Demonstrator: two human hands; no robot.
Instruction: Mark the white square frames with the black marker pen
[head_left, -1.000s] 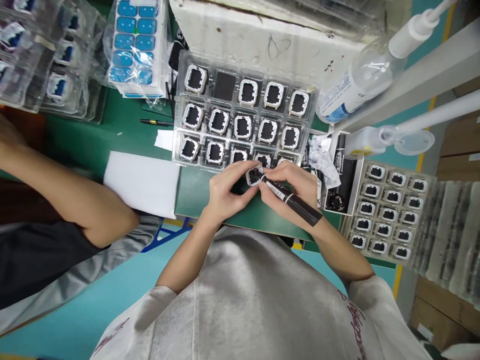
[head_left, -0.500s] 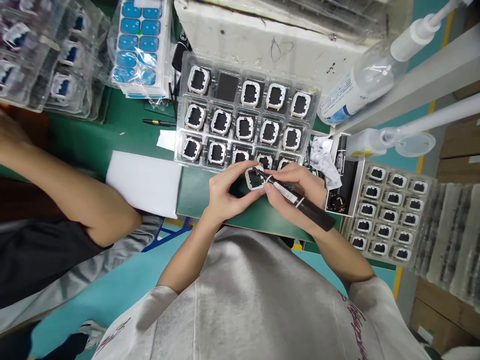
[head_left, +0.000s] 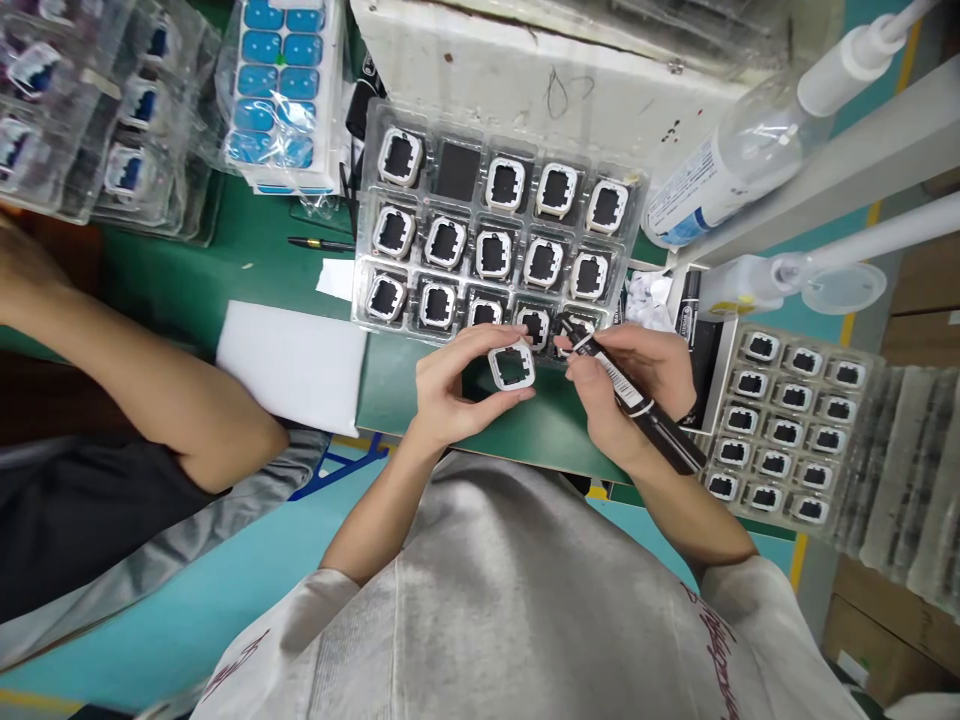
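Observation:
Between the thumb and fingers of my left hand [head_left: 454, 390] is a white watch case frame [head_left: 513, 385], a rounded square with an open middle. My right hand [head_left: 637, 385] grips a black marker pen [head_left: 641, 405], its dark tip up and to the left, apart from the frame. Just beyond both hands lies a clear plastic tray [head_left: 363, 262] with rows of similar white frames, each in its own compartment. One compartment [head_left: 457, 172] in the far row shows only a dark bottom. My hands partly cover the tray's nearest row.
A white foam sheet [head_left: 289, 365] lies left of my hands, near another person's arm [head_left: 187, 390]. A second tray of frames [head_left: 784, 432] is at the right. Beyond it stand a pump bottle [head_left: 724, 185] and crumpled paper [head_left: 649, 300]. Blue stickers [head_left: 259, 82] sit at the back left.
My right hand has moved right with the marker, drawing its tip off the frame. My left hand keeps hold of the frame, which now shows more fully.

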